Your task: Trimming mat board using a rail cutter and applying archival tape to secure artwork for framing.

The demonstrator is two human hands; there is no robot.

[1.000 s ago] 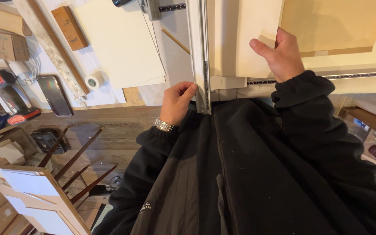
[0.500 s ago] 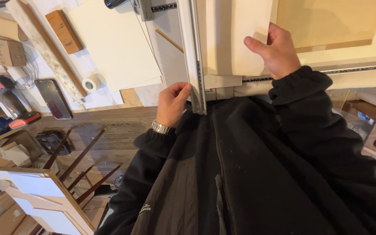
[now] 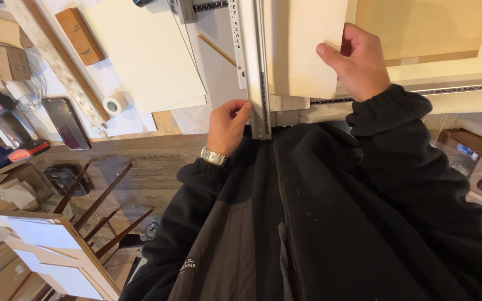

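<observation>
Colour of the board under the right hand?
Cream-white board, clearest in the head view.

Layout of the desk [image 3: 140,125] around the cutting rail

The rail [image 3: 256,67] runs front to back at the middle; a board [image 3: 308,50] lies just right of it, under the right hand [image 3: 358,64], while the left hand [image 3: 227,125] touches the rail's near end. Left of the rail lie a sheet [image 3: 146,50], a tape roll [image 3: 115,103], a phone [image 3: 65,122] and a wood block [image 3: 79,34]. A rack [image 3: 57,256] stands on the floor [image 3: 140,167] below.

1. Single head cam, worn high, looks steeply down over chest.
2. Faces desk [image 3: 140,125] edge and floor below; close range.
3. No 2nd view, so no overlap.
</observation>
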